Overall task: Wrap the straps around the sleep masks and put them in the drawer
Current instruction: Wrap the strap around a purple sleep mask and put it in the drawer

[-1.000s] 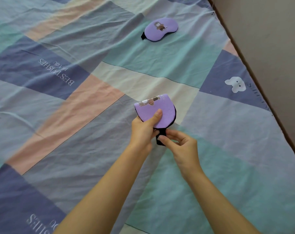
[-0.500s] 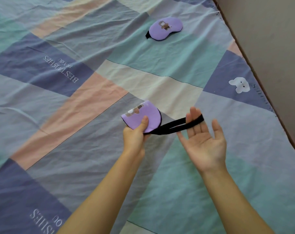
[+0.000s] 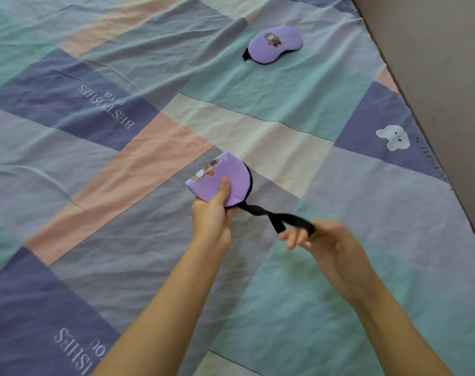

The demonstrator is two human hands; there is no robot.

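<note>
Underneath, a patchwork bedsheet [image 3: 258,126] meets a wall [image 3: 434,63].

Two purple sleep masks are in view: one folded mask [image 3: 222,183] held above the middle of the bed [image 3: 122,218], and one flat mask [image 3: 275,44] lying near the bed's far right edge. One black strap [image 3: 282,219] shows fully, stretched out; the flat mask's strap shows only as a small black end. Two hands appear, the left hand [image 3: 213,217] and the right hand [image 3: 328,248]. One white bear print [image 3: 393,137] is fully seen on the sheet.
</note>
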